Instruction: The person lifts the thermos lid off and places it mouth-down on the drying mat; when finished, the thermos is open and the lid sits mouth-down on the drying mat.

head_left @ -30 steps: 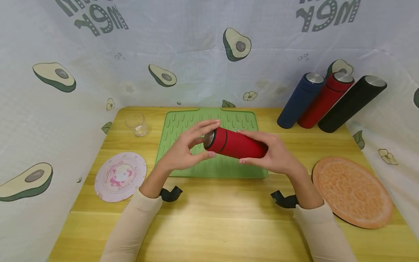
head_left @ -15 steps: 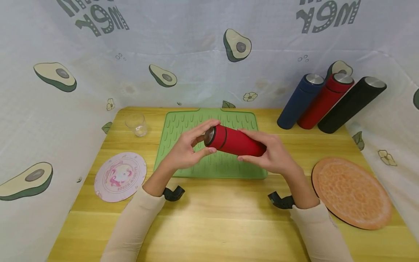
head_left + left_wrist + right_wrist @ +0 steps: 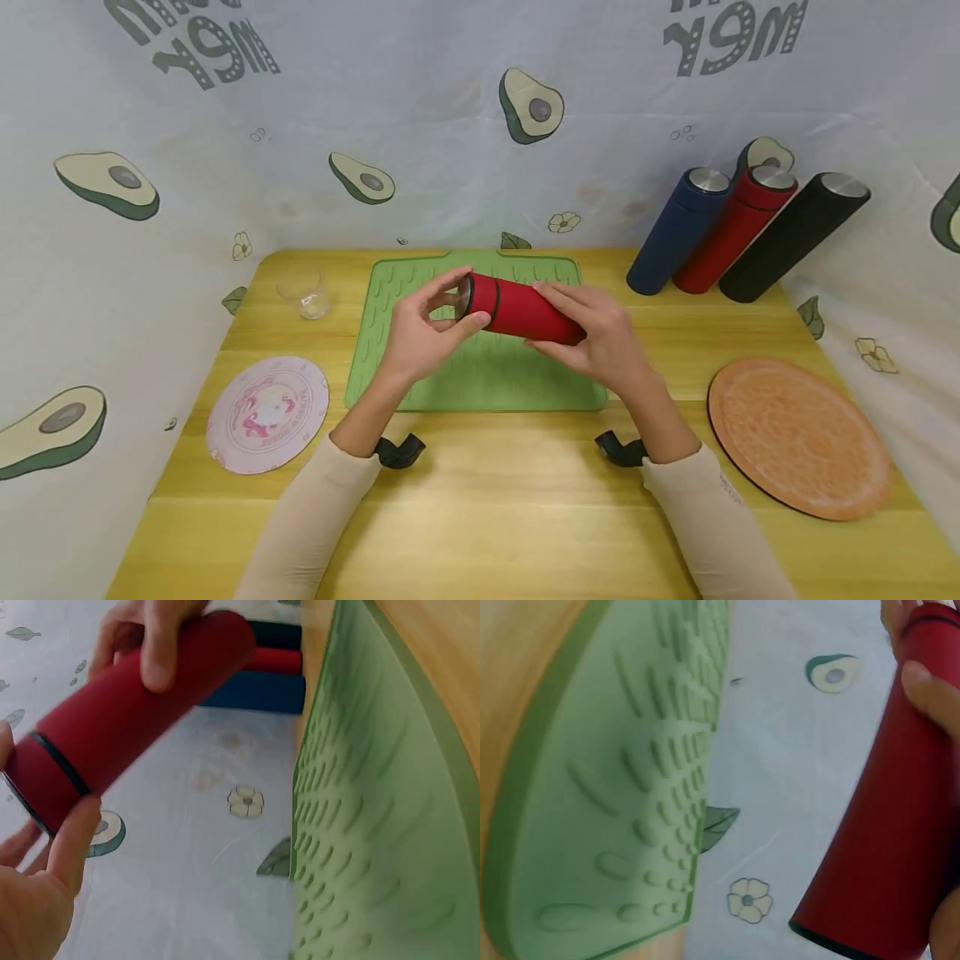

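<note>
A red thermos flask with a steel-topped lid is held nearly level in the air over the green drying mat, its lid end to the left. My left hand has its thumb and fingers around the lid end, the thumb close to the black ring. Around the base end, my right hand grips the body. In the left wrist view the thermos flask slants across, my left thumb touching it near the ring. The right wrist view shows the flask with its dark base edge low down.
Behind on the right stand a blue flask, a second red flask and a black flask. A clear glass and a pink round mat are at left. An orange round mat lies at right.
Both hands, with the red thermos flask between them, have shifted slightly left and up in the head view. The left thumb now overlaps the lid end more. The camera view has also shifted slightly.
</note>
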Motion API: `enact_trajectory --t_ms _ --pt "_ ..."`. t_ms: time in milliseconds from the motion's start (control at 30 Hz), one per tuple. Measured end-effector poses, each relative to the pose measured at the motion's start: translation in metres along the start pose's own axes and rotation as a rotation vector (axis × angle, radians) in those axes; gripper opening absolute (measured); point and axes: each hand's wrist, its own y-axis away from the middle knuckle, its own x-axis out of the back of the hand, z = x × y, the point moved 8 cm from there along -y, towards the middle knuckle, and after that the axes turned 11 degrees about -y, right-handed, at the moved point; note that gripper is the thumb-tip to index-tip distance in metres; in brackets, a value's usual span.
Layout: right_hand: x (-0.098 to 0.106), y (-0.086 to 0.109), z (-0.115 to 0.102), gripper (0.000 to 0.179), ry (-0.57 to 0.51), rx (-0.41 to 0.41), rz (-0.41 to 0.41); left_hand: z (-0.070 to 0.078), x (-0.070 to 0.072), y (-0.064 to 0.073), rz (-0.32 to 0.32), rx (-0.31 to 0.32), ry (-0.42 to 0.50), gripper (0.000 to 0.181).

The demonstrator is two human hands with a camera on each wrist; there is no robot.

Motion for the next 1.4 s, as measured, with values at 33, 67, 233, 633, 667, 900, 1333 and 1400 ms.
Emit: enact_trajectory --t_ms 33,67,233,633,667,900,1333,1400 --pt "0.000 0.000 0.001 0.079 -0.036 -0.008 -0.014 0.001 0.002 0.001 -0.012 -0.019 -0.012 0.063" --pt "0.000 0.000 0.002 0.080 -0.070 -0.022 -0.029 0.004 0.002 0.001 -0.037 -0.058 -0.029 0.067" --pt "0.006 0.005 0.010 0.082 -0.171 -0.126 -0.125 0.018 -0.004 0.002 -0.186 -0.311 -0.048 0.068" --pt "0.001 0.006 0.012 0.078 -0.190 -0.171 -0.221 0.021 -0.007 0.004 -0.313 -0.370 0.013 0.063" --pt "0.001 0.006 0.013 0.078 -0.187 -0.171 -0.220 0.020 -0.007 0.003 -0.305 -0.359 0.014 0.063" --pt "-0.001 0.007 0.014 0.079 -0.169 -0.168 -0.185 0.014 -0.004 0.002 -0.229 -0.256 0.010 0.065" --pt "0.002 0.004 0.005 0.076 -0.046 -0.073 -0.096 -0.007 0.007 -0.001 0.024 -0.015 -0.076 0.047" --pt "0.004 0.005 0.005 0.076 -0.066 -0.082 -0.104 -0.007 0.004 -0.002 -0.003 -0.026 -0.054 0.050"
